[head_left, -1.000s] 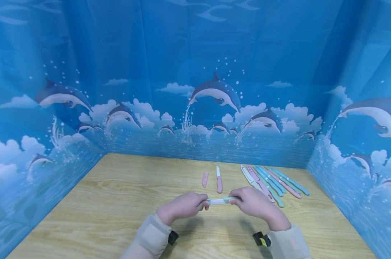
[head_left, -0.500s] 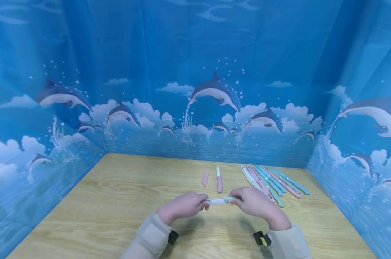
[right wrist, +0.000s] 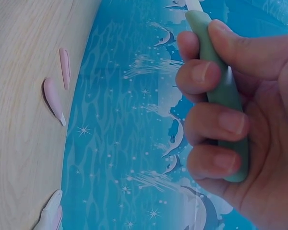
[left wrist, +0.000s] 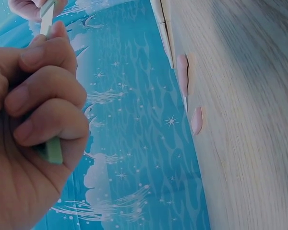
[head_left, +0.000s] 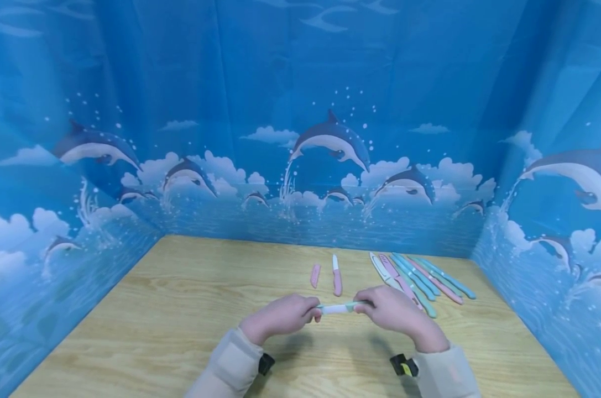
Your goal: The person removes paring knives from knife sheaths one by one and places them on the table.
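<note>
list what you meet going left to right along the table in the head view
left hand → small pink blade sheath → pink-handled white-bladed knife → right hand → row of sheathed pink and teal knives

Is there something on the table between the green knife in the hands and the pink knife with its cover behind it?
Nothing visible. The left hand and right hand hold the green knife above the table. Only bare wood lies between it and the pink knife and pink cover.
</note>
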Demonstrator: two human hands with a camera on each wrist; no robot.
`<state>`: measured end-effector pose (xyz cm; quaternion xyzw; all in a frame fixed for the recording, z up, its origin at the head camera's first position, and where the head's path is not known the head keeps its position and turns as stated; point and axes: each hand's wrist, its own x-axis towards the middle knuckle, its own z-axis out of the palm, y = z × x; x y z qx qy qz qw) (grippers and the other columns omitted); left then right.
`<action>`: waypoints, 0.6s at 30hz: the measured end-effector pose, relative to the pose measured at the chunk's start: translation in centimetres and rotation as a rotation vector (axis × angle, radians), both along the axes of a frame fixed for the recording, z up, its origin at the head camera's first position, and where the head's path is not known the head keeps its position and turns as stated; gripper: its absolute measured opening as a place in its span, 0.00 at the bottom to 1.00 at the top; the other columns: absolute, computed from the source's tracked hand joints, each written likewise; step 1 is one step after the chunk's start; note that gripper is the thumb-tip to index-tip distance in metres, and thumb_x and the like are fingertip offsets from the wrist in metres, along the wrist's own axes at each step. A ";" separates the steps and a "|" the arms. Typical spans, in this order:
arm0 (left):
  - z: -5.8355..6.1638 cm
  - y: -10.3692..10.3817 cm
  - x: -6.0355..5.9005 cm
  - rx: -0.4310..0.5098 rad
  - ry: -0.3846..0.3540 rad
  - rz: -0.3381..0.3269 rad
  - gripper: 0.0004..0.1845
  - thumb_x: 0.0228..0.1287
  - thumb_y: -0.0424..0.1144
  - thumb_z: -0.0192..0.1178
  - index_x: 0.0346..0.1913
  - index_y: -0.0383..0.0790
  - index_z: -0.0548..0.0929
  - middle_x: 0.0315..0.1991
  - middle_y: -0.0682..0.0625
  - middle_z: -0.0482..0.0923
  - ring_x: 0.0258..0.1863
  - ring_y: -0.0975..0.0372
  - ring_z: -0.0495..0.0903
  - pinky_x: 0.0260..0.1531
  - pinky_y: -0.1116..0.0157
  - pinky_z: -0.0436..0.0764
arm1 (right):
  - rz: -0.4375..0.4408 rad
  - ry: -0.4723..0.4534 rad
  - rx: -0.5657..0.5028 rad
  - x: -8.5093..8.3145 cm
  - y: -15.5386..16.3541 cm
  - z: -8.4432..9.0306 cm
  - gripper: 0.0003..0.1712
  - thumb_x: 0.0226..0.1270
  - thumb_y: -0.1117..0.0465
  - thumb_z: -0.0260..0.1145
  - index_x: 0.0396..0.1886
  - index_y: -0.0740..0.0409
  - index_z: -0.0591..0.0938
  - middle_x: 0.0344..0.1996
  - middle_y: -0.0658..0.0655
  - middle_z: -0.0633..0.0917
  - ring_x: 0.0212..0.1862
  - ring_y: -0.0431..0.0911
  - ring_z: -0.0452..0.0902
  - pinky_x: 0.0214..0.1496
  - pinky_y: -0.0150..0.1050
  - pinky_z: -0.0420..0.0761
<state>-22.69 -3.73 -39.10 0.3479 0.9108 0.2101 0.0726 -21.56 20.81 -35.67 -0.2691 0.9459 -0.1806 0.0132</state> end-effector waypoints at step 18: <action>-0.5 -3.4 -2.1 0.186 -0.074 0.124 0.14 0.78 0.39 0.43 0.37 0.42 0.78 0.25 0.55 0.71 0.24 0.66 0.69 0.28 0.67 0.72 | -0.215 0.006 -0.071 -1.2 1.9 -0.5 0.08 0.70 0.56 0.61 0.41 0.53 0.84 0.16 0.46 0.71 0.17 0.39 0.59 0.20 0.33 0.63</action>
